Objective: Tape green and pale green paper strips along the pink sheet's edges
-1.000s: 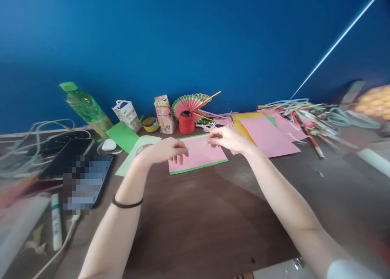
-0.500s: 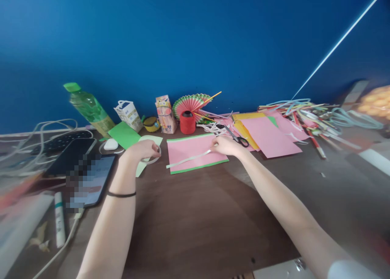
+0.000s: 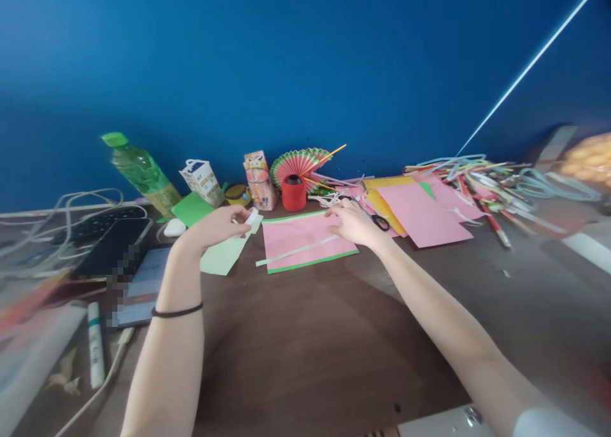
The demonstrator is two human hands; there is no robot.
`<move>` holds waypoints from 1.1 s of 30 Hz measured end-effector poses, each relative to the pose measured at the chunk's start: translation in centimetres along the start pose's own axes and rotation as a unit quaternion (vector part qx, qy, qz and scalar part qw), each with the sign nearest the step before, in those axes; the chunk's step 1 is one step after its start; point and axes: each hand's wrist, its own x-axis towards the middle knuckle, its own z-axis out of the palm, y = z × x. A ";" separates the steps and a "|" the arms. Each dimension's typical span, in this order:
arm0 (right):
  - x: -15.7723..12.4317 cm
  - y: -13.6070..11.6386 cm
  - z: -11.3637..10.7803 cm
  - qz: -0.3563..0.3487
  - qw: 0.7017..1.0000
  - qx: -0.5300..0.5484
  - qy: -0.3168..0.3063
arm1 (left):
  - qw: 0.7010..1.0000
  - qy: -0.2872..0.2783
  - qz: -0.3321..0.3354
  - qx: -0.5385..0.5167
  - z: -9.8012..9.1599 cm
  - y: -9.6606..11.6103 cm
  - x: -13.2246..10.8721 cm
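My left hand point(image 3: 212, 228) is up above the desk point(image 3: 310, 348), just left of the pink sheet point(image 3: 310, 233), and its fingers point(image 3: 238, 219) are pinched on a small white piece point(image 3: 251, 216), which stands out over the far left corner of the sheet. A black band point(image 3: 176, 312) is around this wrist. My right hand point(image 3: 352, 224) is at the far right part of the pink sheet, fingers curled down. They are at the right end of the white strip point(image 3: 296, 251), but I cannot tell if they pinch the strip or only touch it. The strip lies slanting across the sheet, and its left end goes a little over the sheet's left edge. The sheet is flat on the desk and a green edge shows along its near side. A pale green paper point(image 3: 222, 259) lies just left of the sheet, under my left hand. Behind the sheet, near the wall, stand a red spool point(image 3: 293, 195) and a paper fan point(image 3: 298, 160). The scissors point(image 3: 380, 222) are just right of the sheet, partly hidden by my right hand, and more pink paper point(image 3: 422, 217) lies farther right. Well left of the sheet are a phone point(image 3: 112, 252) and a green bottle point(image 3: 140, 173).
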 end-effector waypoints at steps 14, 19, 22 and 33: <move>-2.1 -4.9 -1.8 -0.175 0.933 0.296 0.103 | 0.943 -0.160 0.153 -0.248 2.1 4.8 -1.0; -2.4 -5.3 -2.0 -0.170 0.943 0.258 0.124 | 0.954 -0.124 0.151 -0.227 2.6 5.7 -1.1; -2.4 -5.4 -1.8 -0.161 0.945 0.255 0.127 | 0.960 -0.115 0.146 -0.208 2.9 6.0 -1.1; -2.2 -5.4 -1.7 -0.100 0.902 0.408 0.099 | 0.916 -0.132 0.141 -0.352 3.6 5.9 -0.7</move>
